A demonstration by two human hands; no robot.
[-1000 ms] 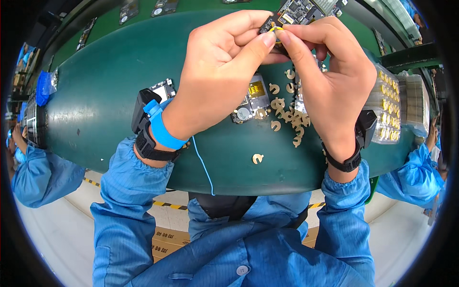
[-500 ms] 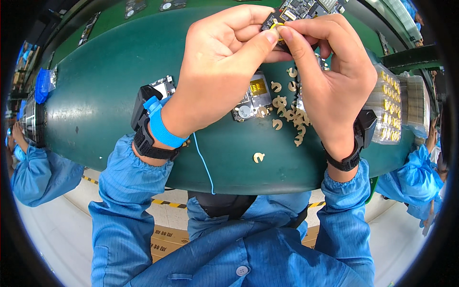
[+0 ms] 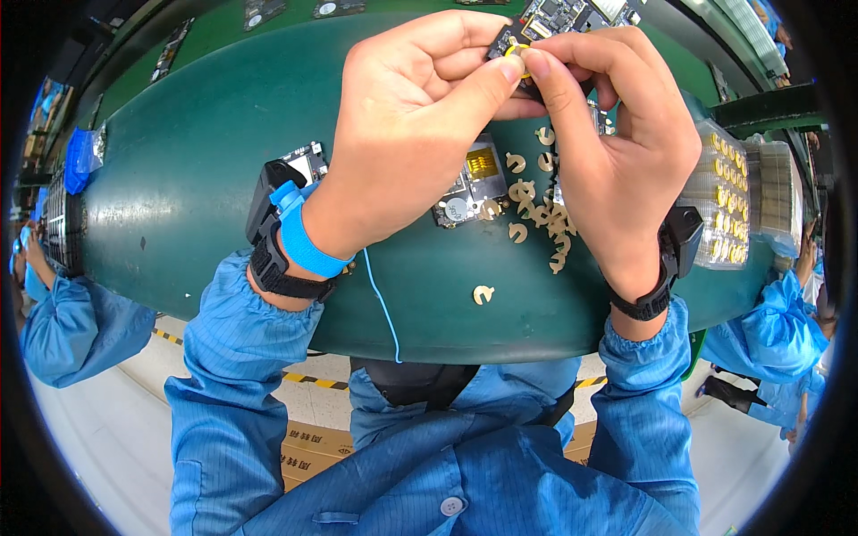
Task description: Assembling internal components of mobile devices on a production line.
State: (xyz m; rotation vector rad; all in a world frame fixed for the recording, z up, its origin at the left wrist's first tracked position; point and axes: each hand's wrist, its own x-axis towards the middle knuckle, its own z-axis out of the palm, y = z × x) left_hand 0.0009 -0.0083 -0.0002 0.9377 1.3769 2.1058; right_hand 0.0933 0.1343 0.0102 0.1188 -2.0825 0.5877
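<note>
Little has changed: our left hand [image 3: 407,125] and right hand [image 3: 626,125] still pinch the yellow-rimmed disc [image 3: 517,51] at the circuit board [image 3: 556,20]. We haven't released it.

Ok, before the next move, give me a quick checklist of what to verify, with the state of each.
1. Circuit board held: ok, between the left hand and right hand.
2. Yellow-rimmed round piece fully seated: cannot tell, the hands cover part of it.
3. Blue wristband worn: ok, around the left wrist.
4. Thin blue cord connected at its far end: cannot tell, that end is lost at the table's near edge.
5. Cream C-shaped pieces all together: not ok, one piece lies apart.
</note>
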